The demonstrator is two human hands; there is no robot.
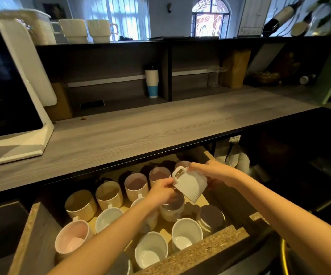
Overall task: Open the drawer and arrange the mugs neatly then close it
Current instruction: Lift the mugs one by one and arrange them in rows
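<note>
Drawer point(200, 253) pulled out under the counter point(140, 126), crowded with upright mugs point(186, 232) in loose rows: tan at the back, white nearer the front, a pink-lined mug point(72, 238) at front left. Above the drawer's right-middle part, held clear of the rest, a tilted mug point(192, 185), handle up and to the left. Left hand point(160, 190) pinching its side just below the handle; right hand point(214, 173) curled round its upper end. In the way: left forearm lying across the middle rows, covering part of them; a dark-lined mug point(212, 217) below the tilted one. On the counter at left, a white machine point(12, 86) with a dark screen; behind, stacked paper cups point(152, 83) in a shelf bay, a brown bag point(236, 68) further right. Back-row mugs lost in shadow under the counter edge; right fingertips hidden behind the tilted mug; space right of the drawer too dark to read.
</note>
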